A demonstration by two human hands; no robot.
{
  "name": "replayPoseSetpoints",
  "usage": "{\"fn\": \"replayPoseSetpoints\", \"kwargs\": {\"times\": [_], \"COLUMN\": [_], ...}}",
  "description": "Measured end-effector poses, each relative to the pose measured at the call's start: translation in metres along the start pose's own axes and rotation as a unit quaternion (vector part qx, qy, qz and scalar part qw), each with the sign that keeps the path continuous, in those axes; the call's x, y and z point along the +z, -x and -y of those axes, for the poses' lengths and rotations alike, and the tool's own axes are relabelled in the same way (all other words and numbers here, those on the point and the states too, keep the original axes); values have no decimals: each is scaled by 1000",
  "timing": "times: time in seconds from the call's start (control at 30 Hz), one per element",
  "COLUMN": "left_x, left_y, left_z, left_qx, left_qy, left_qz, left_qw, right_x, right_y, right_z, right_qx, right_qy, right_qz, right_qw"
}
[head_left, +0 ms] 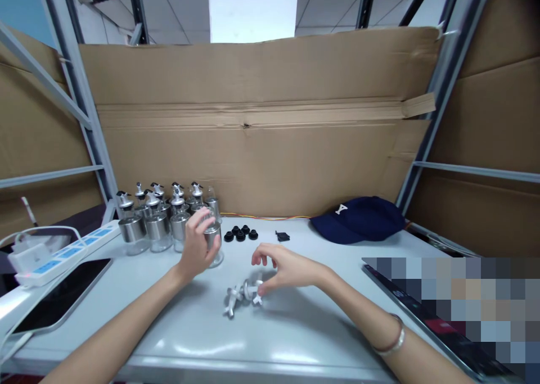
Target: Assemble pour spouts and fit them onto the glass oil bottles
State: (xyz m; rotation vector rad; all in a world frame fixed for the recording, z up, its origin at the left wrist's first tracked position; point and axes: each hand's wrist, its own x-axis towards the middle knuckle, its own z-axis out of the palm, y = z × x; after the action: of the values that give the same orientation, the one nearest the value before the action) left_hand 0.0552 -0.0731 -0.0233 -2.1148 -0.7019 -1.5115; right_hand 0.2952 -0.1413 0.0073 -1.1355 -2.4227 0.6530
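My left hand [196, 244] is wrapped around a small glass bottle [213, 240] with a steel sleeve, standing on the white table [304, 328] at the right end of a group of like bottles [158, 218] that carry pourer caps. My right hand [280, 270] reaches down with thumb and fingers pinching a silver pourer cap [252, 290], one of a few lying loose [233, 301] on the table in front of me. Several black rubber stoppers [240, 234] sit just behind the hands.
A dark blue cap [358, 220] lies at the back right. A white power strip [63, 252] and a tablet [63, 294] lie at the left. A small black part [282, 236] sits near the stoppers. Cardboard walls [261, 125] close the back and sides.
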Motion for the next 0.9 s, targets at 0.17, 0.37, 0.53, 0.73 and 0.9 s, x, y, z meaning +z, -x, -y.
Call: {"fn": "replayPoseSetpoints", "kwargs": {"times": [0.17, 0.37, 0.53, 0.73, 0.9], "left_x": [4, 13, 19, 33, 31], "left_y": [2, 5, 11, 1, -6], "left_z": [-48, -67, -67, -73, -75], "left_qx": [107, 35, -37, -39, -44], "left_qy": [136, 279, 296, 242, 201], "left_qz": [147, 280, 331, 303, 271], "left_qw": [974, 918, 895, 921, 940], "right_x": [6, -2, -9, -13, -12], "right_y": [-2, 0, 0, 0, 1], "right_z": [-5, -15, -25, -25, -20], "right_qx": [-19, 31, 50, 64, 52], "right_qy": [-9, -61, -155, -299, -287], "right_qz": [13, 51, 75, 27, -65], "right_qw": [1000, 996, 984, 952, 954]}}
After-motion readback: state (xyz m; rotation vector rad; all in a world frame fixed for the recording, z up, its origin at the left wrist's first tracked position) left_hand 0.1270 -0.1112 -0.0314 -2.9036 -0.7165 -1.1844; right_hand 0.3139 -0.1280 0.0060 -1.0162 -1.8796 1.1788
